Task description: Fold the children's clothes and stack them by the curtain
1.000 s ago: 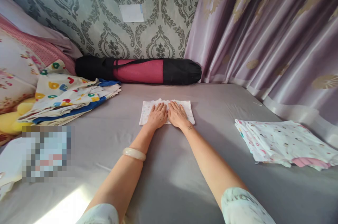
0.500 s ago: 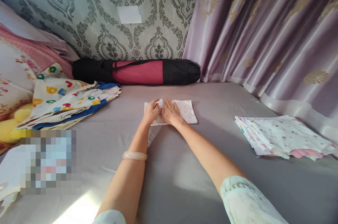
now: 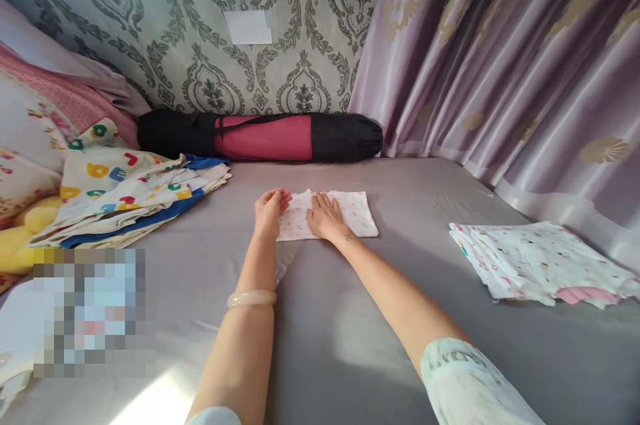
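A folded white cloth with a small pale print (image 3: 355, 215) lies flat on the grey bed sheet (image 3: 320, 318). My right hand (image 3: 326, 215) rests on its middle with the palm down and the fingers stretched out. At the cloth's left edge is my left hand (image 3: 270, 210), its fingers curled together and overlapping the edge. Whether fabric is between those fingers cannot be made out. A pale bangle (image 3: 251, 298) circles my left forearm.
Folded printed clothes (image 3: 545, 261) lie at the right. A pile of colourful clothes (image 3: 135, 191) is at the left, beside a yellow plush thing (image 3: 40, 225). Along the wall runs a long black and pink bag (image 3: 265, 137). A purple curtain (image 3: 450, 65) hangs at the right.
My left hand has slid left from the cloth's inner part to its left edge, uncovering more of the cloth. My right hand stays pressed on the cloth.
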`<action>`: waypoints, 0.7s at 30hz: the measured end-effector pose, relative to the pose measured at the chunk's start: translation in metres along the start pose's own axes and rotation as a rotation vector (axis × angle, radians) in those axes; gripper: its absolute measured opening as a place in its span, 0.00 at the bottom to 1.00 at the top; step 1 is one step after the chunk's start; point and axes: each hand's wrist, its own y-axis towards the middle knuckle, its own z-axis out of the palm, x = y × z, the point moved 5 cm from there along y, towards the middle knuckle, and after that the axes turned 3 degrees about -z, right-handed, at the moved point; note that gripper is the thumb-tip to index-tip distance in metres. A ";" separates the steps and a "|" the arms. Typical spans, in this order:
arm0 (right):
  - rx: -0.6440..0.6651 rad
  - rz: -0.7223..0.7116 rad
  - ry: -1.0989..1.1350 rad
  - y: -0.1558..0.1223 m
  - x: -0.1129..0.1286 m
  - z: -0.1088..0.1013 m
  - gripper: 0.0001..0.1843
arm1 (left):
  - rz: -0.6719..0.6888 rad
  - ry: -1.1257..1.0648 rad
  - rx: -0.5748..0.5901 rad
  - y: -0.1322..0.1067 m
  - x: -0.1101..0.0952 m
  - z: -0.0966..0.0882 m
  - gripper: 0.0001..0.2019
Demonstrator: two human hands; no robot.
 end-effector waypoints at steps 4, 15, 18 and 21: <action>-0.053 -0.037 0.007 0.006 0.017 -0.005 0.31 | -0.039 -0.116 -0.057 0.004 -0.001 -0.011 0.02; -0.004 -0.024 0.015 0.014 0.029 0.015 0.32 | -0.063 -0.207 -0.150 0.007 -0.003 -0.023 0.02; 0.012 -0.020 0.014 0.014 0.029 0.013 0.32 | -0.060 -0.209 -0.150 0.009 -0.002 -0.024 0.02; 0.032 -0.011 0.017 0.013 0.030 0.009 0.31 | -0.052 -0.223 -0.144 0.010 -0.001 -0.026 0.02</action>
